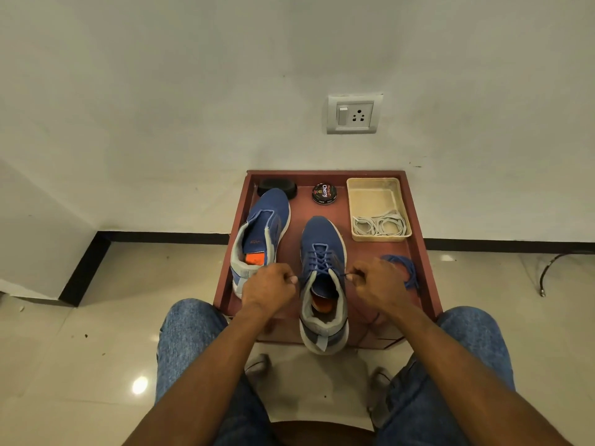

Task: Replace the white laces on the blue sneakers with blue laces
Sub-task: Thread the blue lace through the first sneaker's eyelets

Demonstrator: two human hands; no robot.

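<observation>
Head view, person seated facing a low red-brown table (pixel 421 252) set against a white wall.

Right-hand sneaker (pixel 323 284): blue w/ grey collar and orange insole, toe toward the wall, heel overhanging the table's near edge. A blue lace (pixel 322 257) is threaded in crossed rows through its eyelets up to the top pair.

Left hand (pixel 269 289): fingers curled, thumb and forefinger pinching the left end of the blue lace just beside the shoe's collar; hand lies over the heel of the other shoe.

Right hand (pixel 375 281): fingers curled likewise, pinching the right end of the same lace at the top eyelet. Both ends run short and taut from the eyelets outward to the fingertips.

Left-hand sneaker (pixel 260 236): same colours, no lace in it, tongue open, tilted slightly w/ toe toward the far-left corner; apart from the laced shoe.

Spare blue lace (pixel 407 268): loose heap on the table, just right of the right hand, partly hidden by it.

White laces (pixel 380 225): coiled in the near end of a cream plastic tray (pixel 373 188) at the far-right corner.

Other items: round tin of shoe polish (pixel 324 193), label "Cherry", at the far edge between tray and left shoe; a black rounded object (pixel 277 186) behind the left shoe's toe, kind unclear. Wall socket w/ switch (pixel 353 114) above the table. Denim-clad knees (pixel 190 329) flank the table; glossy tile floor (pixel 64 365) below.
</observation>
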